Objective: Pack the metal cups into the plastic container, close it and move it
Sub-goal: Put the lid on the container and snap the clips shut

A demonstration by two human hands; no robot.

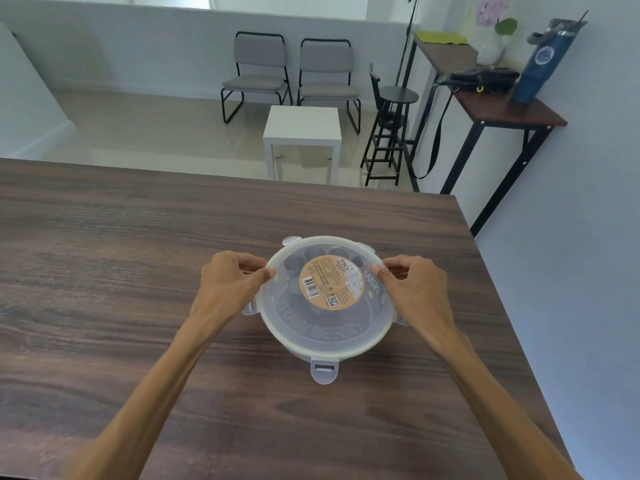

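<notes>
- Plastic container sits on the dark wood tabletop, right of centre, w/ its round translucent lid laid on top.
- Left hand reaches in from lower left; its grip is pinched on the lid's left rim, thumb and fingertips touching the edge.
- Just below that hand I see a side latch tab sticking outward, flipped up, not pressed down.
- Metal cups show as dark round shapes through the lid, inside the container; I can't count them for sure.
- Round tan label w/ barcode and QR code sits on the lid's middle; it reads "5 PCS".
- Front latch tab hangs out toward me, open, lying near the tabletop.
- Right hand comes in from lower right; its grip is pinched on the lid's right rim, fingertips on the edge.
- Another tab pokes out under the right wrist, partly hidden.
- Beyond the tabletop: two grey chairs, a small white side table, a black stool, and at far right a narrow wall desk w/ a blue tumbler.
</notes>
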